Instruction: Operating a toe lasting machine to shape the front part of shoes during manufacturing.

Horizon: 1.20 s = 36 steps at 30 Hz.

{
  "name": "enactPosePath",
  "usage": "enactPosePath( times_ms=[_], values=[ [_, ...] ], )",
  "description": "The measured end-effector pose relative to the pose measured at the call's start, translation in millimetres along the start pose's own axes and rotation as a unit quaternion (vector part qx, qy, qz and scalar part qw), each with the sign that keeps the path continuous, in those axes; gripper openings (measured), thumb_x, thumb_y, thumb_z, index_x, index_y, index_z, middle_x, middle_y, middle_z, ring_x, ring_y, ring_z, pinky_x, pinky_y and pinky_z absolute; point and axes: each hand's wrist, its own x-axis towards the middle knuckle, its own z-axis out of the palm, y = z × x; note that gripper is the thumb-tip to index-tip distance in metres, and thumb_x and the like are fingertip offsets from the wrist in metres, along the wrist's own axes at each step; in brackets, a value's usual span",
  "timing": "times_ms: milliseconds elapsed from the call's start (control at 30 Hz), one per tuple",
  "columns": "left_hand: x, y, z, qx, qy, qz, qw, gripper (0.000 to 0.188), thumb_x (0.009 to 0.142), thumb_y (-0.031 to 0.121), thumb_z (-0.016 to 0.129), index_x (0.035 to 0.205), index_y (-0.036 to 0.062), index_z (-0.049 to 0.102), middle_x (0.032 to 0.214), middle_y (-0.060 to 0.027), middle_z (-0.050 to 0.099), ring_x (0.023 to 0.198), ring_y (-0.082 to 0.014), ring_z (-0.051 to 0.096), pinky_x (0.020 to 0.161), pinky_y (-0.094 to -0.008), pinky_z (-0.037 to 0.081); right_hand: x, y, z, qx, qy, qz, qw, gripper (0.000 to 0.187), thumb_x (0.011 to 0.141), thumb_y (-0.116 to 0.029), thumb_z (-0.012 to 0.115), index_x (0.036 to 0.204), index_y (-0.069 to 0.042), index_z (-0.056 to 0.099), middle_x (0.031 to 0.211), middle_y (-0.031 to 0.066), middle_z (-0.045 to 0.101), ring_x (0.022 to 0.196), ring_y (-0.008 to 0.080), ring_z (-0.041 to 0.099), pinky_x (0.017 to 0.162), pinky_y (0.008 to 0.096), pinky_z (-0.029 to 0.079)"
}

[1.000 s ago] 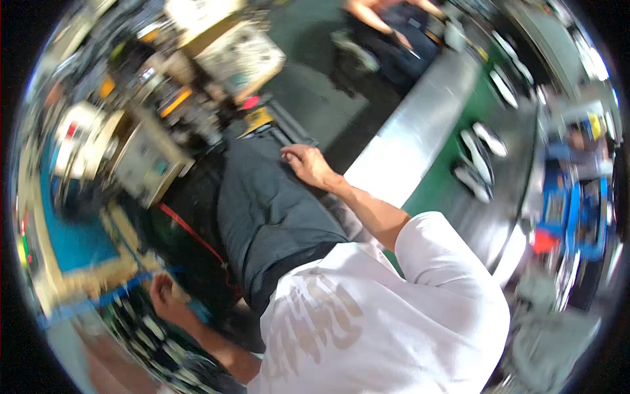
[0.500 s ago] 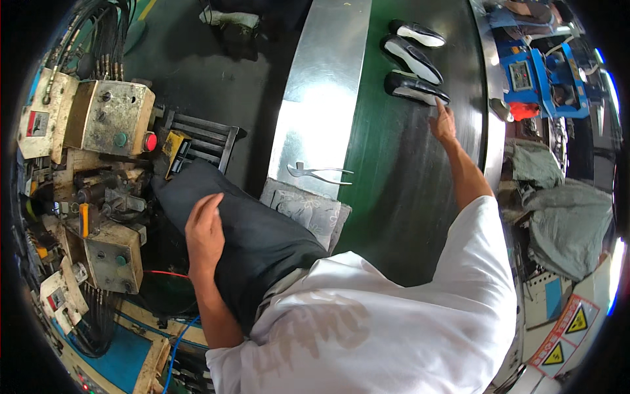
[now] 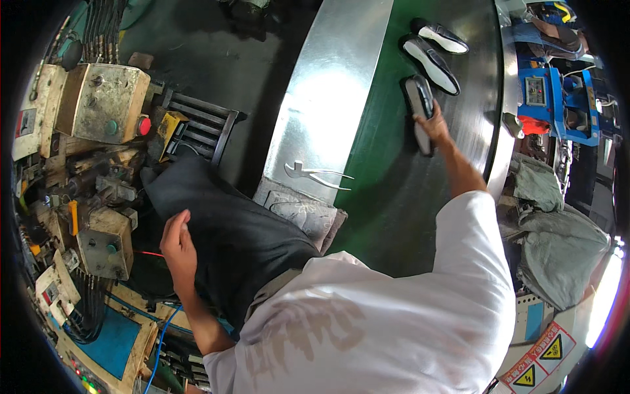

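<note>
My right hand reaches over the green belt and grips a black shoe with a white lower part, thumb and fingers around its side. The shoe lies lengthwise, one end pointing toward me. Just beyond it, a second black-and-white shoe and a third one rest on the belt. My left hand hangs in the air left of my dark trouser leg, fingers loosely extended, holding nothing visible.
Metal pincers lie on the shiny metal ledge, beside a grey cloth. On the left stand grimy machine boxes with a red button. Blue equipment and another person are across the belt.
My right hand has closed on the nearest shoe, turned it lengthwise and drawn it toward me. My left hand has moved slightly left and down in the picture.
</note>
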Motion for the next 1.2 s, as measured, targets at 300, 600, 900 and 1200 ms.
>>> enactPosePath(
  times_ms=[300, 600, 900, 1200],
  values=[
    [60.5, 68.4, 45.3, -0.122, -0.072, 0.161, 0.977, 0.03, 0.106, -0.001, 0.058, 0.134, -0.0011, 0.069, 0.12, -0.0198, 0.074, 0.109, -0.0335, 0.075, 0.093, -0.0392, 0.059, -170.7, -128.8, 18.1, 0.376, -0.119, 0.155, 0.906, 0.081, 0.089, -0.026, 0.087, 0.153, 0.004, 0.046, 0.118, 0.0181, 0.073, 0.098, 0.0256, 0.074, 0.085, 0.041, 0.062],
    [82.2, 82.3, -17.0, -0.221, -0.011, 0.152, 0.963, 0.047, 0.105, 0.006, 0.067, 0.151, 0.0041, 0.058, 0.142, -0.0171, 0.062, 0.12, -0.0275, 0.07, 0.097, -0.038, 0.061, -286.0, -415.1, 31.2, 0.45, -0.357, -0.066, 0.816, 0.105, 0.086, -0.032, 0.089, 0.164, 0.009, 0.033, 0.134, 0.0221, 0.067, 0.114, 0.0271, 0.069, 0.1, 0.0371, 0.057],
    [-28.9, -33.4, -105.7, -0.111, 0.282, 0.051, 0.952, 0.029, 0.105, 0.001, 0.06, 0.132, -0.0011, 0.069, 0.121, -0.0151, 0.075, 0.108, -0.0302, 0.073, 0.094, -0.0393, 0.057, -378.0, -562.4, 53.8, 0.287, -0.523, -0.29, 0.748, 0.102, 0.089, -0.034, 0.088, 0.163, 0.009, 0.034, 0.143, 0.0234, 0.065, 0.129, 0.029, 0.064, 0.111, 0.0396, 0.051],
    [-83.9, -30.9, -42.7, -0.467, 0.274, -0.065, 0.838, 0.085, 0.112, 0.063, 0.044, 0.171, 0.0053, 0.025, 0.168, -0.018, 0.039, 0.156, -0.0303, 0.037, 0.129, -0.044, 0.027, -404.6, -550.0, 97.2, 0.327, -0.611, -0.187, 0.696, 0.093, 0.09, -0.017, 0.088, 0.163, 0.006, 0.035, 0.14, 0.0176, 0.064, 0.124, 0.0242, 0.065, 0.109, 0.0366, 0.052]
  ],
)
